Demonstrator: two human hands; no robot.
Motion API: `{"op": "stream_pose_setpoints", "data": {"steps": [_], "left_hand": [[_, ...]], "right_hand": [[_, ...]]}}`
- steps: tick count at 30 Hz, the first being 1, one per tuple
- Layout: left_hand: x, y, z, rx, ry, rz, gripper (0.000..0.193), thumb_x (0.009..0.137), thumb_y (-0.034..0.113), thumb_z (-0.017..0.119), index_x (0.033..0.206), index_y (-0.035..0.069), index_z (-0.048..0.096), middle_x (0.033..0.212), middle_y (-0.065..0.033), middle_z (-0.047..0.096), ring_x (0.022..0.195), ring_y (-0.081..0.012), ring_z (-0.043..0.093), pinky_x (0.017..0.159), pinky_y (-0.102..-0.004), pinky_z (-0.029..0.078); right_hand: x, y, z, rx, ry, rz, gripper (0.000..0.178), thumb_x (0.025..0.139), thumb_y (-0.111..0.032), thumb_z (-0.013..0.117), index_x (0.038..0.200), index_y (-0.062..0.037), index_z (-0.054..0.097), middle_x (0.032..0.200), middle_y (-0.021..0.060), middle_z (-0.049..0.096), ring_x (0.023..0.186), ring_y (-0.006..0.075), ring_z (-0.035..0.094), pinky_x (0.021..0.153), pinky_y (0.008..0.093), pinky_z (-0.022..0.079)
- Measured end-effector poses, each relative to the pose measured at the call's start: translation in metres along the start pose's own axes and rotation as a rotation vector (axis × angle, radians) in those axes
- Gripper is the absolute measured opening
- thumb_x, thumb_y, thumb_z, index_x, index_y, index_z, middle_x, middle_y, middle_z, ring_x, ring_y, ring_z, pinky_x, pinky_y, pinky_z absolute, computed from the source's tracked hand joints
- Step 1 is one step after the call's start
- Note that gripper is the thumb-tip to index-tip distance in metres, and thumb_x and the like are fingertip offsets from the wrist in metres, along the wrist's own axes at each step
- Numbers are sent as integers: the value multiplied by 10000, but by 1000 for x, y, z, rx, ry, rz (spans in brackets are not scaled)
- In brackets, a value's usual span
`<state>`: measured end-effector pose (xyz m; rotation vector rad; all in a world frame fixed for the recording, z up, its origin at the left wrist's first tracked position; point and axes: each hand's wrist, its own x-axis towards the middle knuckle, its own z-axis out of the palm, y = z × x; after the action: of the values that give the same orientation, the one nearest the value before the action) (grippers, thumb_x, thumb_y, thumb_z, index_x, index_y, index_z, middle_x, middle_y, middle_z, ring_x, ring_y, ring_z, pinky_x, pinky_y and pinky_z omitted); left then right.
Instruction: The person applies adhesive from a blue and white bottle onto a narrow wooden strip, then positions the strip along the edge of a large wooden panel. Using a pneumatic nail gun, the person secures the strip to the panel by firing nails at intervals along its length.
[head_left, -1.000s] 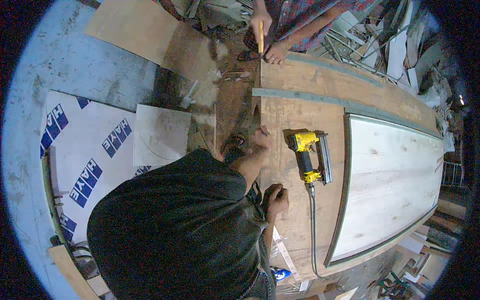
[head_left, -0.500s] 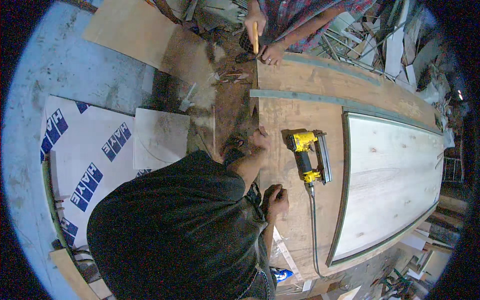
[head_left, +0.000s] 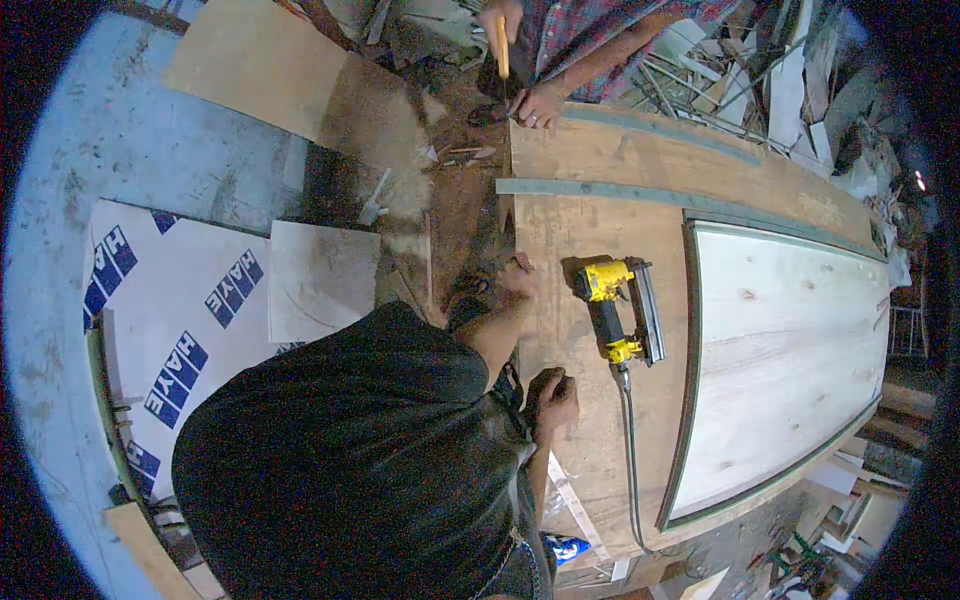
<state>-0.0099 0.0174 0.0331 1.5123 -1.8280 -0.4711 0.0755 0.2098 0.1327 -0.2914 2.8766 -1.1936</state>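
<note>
My left hand [head_left: 517, 280] rests at the near edge of a brown plywood panel [head_left: 620, 160], its fingers curled and partly hidden. Lower down, my right hand [head_left: 553, 400] lies against the same panel, closed in a loose fist. Nothing shows in either hand. To the right of both hands, a yellow and black nail gun [head_left: 618, 312] lies on its side on the plywood. Its dark air hose [head_left: 630, 455] runs down across the panel. A pale whitish board [head_left: 780, 365] with dark edging lies farther right.
At the top, a co-worker's hands [head_left: 537, 105] work at the panel corner with a yellow-handled tool [head_left: 502, 50]. A grey-green strip [head_left: 590, 188] crosses the plywood. Offcuts [head_left: 740, 90] pile up top right. A printed white sheet [head_left: 190, 250] and a square board [head_left: 325, 280] lie left.
The co-worker's tool and the hand on it have shifted slightly up and left. My hands and the nail gun hold their places.
</note>
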Motion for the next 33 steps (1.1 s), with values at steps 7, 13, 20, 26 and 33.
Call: {"op": "stream_pose_setpoints", "data": {"steps": [7,13,20,26,33], "left_hand": [[-4,-25,29,176,-138,-148,570,917,408,307,642,34,637,583,-210,584,485,-401,546,492,-468,455],[-1,-30,30,105,-110,-221,609,901,447,330,641,-11,636,595,-243,578,459,-409,535,462,-470,441],[9,-57,39,114,-520,-456,454,878,455,342,1109,92,485,910,-228,617,704,-398,598,682,-553,456],[-1,-42,29,111,-14,-147,584,884,433,394,579,-18,606,548,-236,561,486,-409,557,482,-493,465],[3,-21,18,220,-211,-273,553,884,408,415,574,-9,605,574,-251,571,488,-400,564,476,-485,467]], "right_hand": [[-1,23,10,10,-18,-50,315,870,-263,516,652,-36,502,590,178,533,503,337,526,454,405,390],[1,4,4,47,-10,-88,305,861,-237,542,637,-34,505,568,170,523,468,310,503,444,387,382],[0,-3,3,78,6,-4,336,870,-281,530,631,-45,522,545,153,524,449,300,499,434,384,373],[0,14,12,22,8,-94,360,870,-318,520,635,-45,522,543,147,526,446,298,499,432,389,376],[0,5,6,45,14,-7,350,870,-331,518,648,-61,540,547,150,537,456,312,517,433,396,388]]}}
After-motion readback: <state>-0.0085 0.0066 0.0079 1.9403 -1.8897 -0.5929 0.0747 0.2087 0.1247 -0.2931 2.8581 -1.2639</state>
